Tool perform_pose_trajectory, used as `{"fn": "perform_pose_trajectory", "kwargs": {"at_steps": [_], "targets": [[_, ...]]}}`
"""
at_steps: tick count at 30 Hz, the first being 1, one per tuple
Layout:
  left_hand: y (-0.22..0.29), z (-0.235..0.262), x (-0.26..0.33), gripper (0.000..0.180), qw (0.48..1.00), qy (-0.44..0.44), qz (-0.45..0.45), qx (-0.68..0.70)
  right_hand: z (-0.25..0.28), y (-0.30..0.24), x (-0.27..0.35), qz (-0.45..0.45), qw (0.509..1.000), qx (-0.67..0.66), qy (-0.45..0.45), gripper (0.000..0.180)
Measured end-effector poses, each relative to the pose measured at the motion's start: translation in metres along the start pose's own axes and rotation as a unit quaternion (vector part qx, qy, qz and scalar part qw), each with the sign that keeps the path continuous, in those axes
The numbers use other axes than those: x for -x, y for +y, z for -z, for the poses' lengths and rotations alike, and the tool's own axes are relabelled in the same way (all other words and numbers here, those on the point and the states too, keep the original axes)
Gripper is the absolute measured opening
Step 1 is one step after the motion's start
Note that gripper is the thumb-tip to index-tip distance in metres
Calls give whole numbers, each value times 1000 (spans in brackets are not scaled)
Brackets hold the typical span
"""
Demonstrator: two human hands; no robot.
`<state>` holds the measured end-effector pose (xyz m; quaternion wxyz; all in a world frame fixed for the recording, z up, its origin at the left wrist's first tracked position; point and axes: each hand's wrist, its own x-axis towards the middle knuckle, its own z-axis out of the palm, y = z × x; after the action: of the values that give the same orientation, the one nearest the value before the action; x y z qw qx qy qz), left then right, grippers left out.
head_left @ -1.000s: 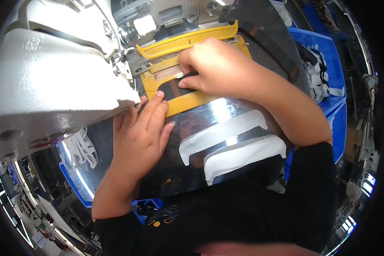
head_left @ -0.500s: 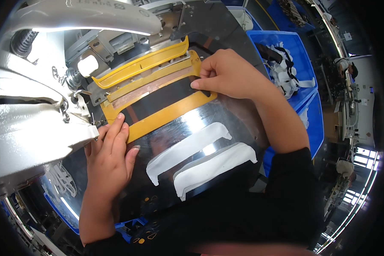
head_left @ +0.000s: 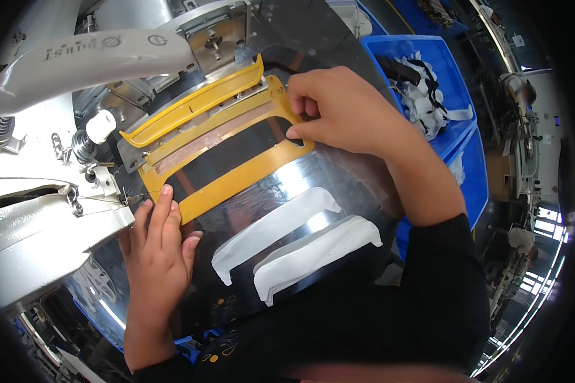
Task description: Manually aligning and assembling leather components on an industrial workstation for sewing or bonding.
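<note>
A yellow sewing template [head_left: 230, 185] with a long opening lies on the dark shiny table beside the machine head. Its raised yellow bar [head_left: 195, 102] runs along the far side, above a pinkish strip. My left hand [head_left: 156, 262] rests on the template's near left end, fingers stretched out, close to the needle area. At the right end, my right hand [head_left: 345, 112] is closed, thumb and bent fingers gripping the template's edge; the fingertips are partly hidden. Nearer to me lie a single white curved fabric piece [head_left: 275, 230] and a stack of similar white pieces [head_left: 316, 255].
A white sewing machine [head_left: 51, 223] fills the left, its curved arm [head_left: 89, 60] reaching over the far side. Blue bins [head_left: 457, 83] stand at right; one holds white pieces and dark straps. White scraps [head_left: 96, 277] lie below the machine at left.
The view has shifted slightly, so the machine, template and white pieces sit further left in the picture. Both hands stay at the template's ends with much the same hold.
</note>
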<state>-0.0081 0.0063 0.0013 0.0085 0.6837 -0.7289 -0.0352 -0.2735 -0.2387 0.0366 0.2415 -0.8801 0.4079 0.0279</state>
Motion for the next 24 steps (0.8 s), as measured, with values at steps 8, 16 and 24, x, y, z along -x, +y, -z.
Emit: {"fn": "perform_pose_trajectory", "kwargs": {"at_steps": [8, 16, 24], "targets": [[0, 0, -3, 53, 1000, -2, -8, -3, -13, 17, 19, 256, 951, 161, 60, 39], [1, 0, -2, 53, 1000, 8, -3, -21, -6, 15, 41, 211, 959, 190, 13, 27], [6, 5, -2, 52, 1000, 11, 11, -12, -9, 9, 39, 238, 955, 173, 41, 26]]}}
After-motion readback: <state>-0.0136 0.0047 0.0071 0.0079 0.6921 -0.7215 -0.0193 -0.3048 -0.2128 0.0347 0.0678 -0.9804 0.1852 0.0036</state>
